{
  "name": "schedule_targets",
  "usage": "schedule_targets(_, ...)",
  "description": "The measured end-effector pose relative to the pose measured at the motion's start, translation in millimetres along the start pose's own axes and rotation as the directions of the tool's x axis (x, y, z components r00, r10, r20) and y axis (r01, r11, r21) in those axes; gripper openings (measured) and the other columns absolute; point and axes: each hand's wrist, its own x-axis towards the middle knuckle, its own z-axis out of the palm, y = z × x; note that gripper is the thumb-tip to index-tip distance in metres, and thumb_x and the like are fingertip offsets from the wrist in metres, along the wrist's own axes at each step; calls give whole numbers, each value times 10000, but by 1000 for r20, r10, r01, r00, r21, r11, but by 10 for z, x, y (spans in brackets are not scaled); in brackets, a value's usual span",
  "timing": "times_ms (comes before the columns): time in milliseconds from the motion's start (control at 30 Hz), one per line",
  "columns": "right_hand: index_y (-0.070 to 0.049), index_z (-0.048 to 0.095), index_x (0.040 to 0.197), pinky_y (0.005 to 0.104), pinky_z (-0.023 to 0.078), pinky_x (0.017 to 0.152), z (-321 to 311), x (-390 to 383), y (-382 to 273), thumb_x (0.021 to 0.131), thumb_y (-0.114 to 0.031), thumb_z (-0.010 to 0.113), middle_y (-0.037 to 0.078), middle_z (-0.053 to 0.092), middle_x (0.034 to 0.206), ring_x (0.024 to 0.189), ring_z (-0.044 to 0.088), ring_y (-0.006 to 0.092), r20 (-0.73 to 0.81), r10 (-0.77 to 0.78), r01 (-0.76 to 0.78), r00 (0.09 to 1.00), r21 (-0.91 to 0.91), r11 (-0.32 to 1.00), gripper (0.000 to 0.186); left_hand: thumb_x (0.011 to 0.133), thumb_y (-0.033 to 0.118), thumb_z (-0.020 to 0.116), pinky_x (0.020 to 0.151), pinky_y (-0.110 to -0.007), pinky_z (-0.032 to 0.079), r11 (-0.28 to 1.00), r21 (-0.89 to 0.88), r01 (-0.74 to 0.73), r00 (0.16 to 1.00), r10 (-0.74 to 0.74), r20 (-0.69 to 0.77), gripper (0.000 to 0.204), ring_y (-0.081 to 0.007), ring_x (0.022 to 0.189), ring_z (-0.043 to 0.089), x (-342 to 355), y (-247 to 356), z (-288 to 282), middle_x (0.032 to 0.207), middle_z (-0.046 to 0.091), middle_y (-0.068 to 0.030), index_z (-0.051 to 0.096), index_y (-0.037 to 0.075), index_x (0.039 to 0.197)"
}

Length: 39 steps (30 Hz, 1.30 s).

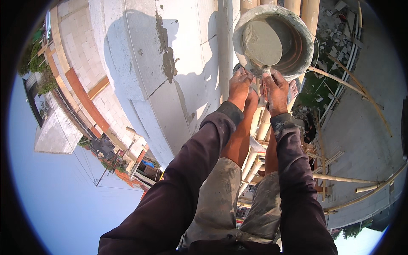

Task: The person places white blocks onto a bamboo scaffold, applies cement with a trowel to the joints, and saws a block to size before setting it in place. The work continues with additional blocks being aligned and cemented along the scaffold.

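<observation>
A round, mortar-smeared bucket [307,29] stands at the top on bamboo poles, its mouth facing me. Wet grey mortar [262,41] shows as a smooth oval on the left inside it. My right hand [277,91] is closed at the near rim around a narrow hand tool [266,90] with a reddish side and a mortar-coated upper end. The tool's exact kind is hidden by the fingers and mortar. My left hand [239,87] has its fingers curled just below the bucket's near-left rim, close to my knee. Whatever lies within those fingers is hidden.
A pale block wall [178,102] with a damp streak [166,55] rises close on the left. Bamboo scaffold poles [264,123] run beneath me, with gaps to lower levels. Down on the right lie rubble [335,51] and a grey slab [361,127] crossed by poles.
</observation>
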Motion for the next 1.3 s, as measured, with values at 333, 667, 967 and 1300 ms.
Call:
schedule_targets(333,35,658,1168,307,496,643,216,-716,-169,857,-155,699,100,670,894,701,608,162,303,-384,443,872,-156,883,366,972,126,601,1046,-453,425,-12,846,-532,320,923,214,343,-351,1235,512,-1728,1463,-1652,1326,513,-207,581,-5,1289)
schedule_targets(667,-20,629,1194,338,527,706,1232,-1096,-317,810,-109,677,117,678,850,708,644,199,149,-147,178,978,-220,959,398,1062,373,371,1209,-543,187,-81,880,-468,369,887,279,616,-448,1481,241,-1185,1405,-2139,1592,262,-284,360,-52,1508)
schedule_targets(967,16,611,1108,425,526,728,1695,-638,-783,789,-84,673,192,675,856,761,677,357,36,-400,390,916,-317,865,340,1070,454,283,1202,-524,200,-101,901,-423,375,885,275,675,-463,1481,235,-1176,1407,-2148,1599,230,-301,306,-35,1536)
schedule_targets(1300,32,576,1094,471,531,712,2047,-503,-1230,815,-29,662,223,642,927,806,668,414,100,-542,506,834,-528,682,298,1054,412,348,1172,-605,182,-74,884,-462,346,902,256,624,-483,1456,274,-1142,1376,-2157,1583,268,-309,379,-13,1510)
